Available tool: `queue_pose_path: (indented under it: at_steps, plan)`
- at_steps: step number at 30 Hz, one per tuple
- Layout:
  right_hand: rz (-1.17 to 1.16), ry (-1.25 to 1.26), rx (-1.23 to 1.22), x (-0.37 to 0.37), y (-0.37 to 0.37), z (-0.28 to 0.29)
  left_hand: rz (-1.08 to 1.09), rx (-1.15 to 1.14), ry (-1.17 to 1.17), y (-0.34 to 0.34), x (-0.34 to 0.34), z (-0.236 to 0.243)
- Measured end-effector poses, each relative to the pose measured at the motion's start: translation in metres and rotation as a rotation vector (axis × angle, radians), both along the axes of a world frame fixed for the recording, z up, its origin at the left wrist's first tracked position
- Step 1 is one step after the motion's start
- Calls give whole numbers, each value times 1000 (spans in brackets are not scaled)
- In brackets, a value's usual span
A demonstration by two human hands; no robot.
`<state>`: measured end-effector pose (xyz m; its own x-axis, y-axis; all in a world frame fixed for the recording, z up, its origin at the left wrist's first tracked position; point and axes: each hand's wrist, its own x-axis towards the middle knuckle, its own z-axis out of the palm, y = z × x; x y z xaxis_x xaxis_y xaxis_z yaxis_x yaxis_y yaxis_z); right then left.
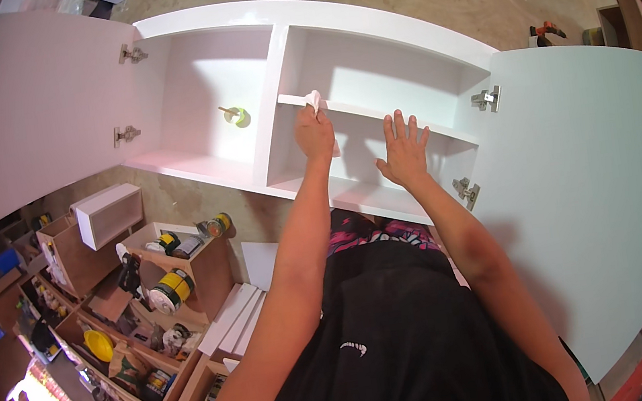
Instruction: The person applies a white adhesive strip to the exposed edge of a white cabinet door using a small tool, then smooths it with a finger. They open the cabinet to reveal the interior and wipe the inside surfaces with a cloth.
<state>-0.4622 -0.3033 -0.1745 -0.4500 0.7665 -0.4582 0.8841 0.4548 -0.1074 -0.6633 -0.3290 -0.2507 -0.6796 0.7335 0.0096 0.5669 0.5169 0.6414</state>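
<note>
A white cabinet (268,86) stands in front of me with both doors swung outward. My left hand (314,132) is closed around a white cloth (313,99), against the front edge of the dividing shelf (358,109) in the right compartment. Fingers spread, my right hand (405,150) is held flat just below that same shelf edge, to the right of the left hand; whether it touches the cabinet I cannot tell. In the left compartment sits a small light-green cup (241,117) with a wooden stick (227,111) in it.
The left door (53,106) and right door (587,190) reach far out on metal hinges (487,100). At lower left, wooden boxes hold cans (172,291), tools and a yellow bowl-like item (99,345). White boards (233,317) lie beside my left arm.
</note>
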Motion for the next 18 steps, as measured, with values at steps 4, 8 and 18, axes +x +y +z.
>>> queue_pose_path:
  at_steps: [4,8,18]
  plan:
    - [-3,2,30,-5,7,2,-38,41,61,6,-2,1]
    - [-2,62,135,-6,7,-1,57,-16,-8,9,-9,2]
    - [-238,525,-35,-74,61,-52,-168,90,-540,-69,-13,30]
